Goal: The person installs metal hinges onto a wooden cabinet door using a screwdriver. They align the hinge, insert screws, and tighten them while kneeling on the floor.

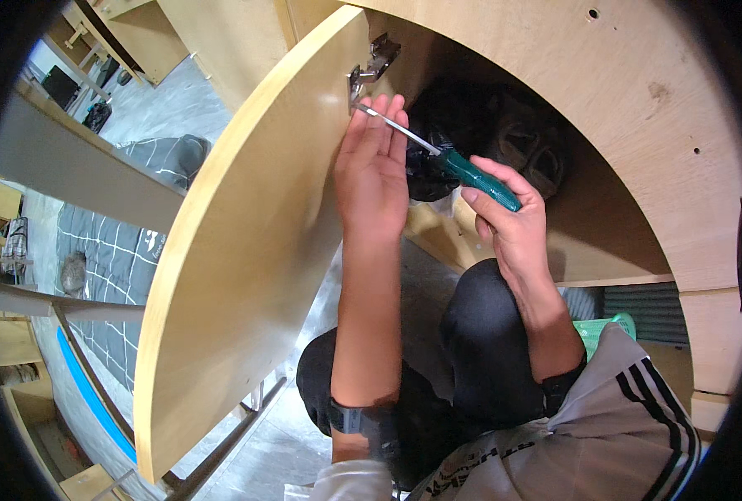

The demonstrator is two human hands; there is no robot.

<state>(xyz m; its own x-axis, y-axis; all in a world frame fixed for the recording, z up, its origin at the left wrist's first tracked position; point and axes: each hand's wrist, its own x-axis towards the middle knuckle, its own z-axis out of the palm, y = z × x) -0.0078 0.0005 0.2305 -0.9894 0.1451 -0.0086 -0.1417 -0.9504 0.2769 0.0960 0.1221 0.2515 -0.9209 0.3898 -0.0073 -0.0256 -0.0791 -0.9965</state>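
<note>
A screwdriver with a green handle (477, 180) is gripped in my right hand (517, 225). Its thin metal shaft slants up and left, ending near the lower part of a metal hinge (374, 63) on the wooden cabinet door (246, 242). My left hand (374, 179) is raised beside the door's inner face, palm toward me and fingers stretched upward. The shaft crosses at its fingertips; whether they touch it is hard to tell. Whether the tip sits in a screw cannot be made out. The door stands open, swung out to the left.
Dark bags (438, 125) and shoes (530, 146) lie inside the cabinet. A green basket (602, 331) stands low at the right, behind my knee. Past the door at left are a metal bed frame (79, 159) and grey checked bedding (104, 267).
</note>
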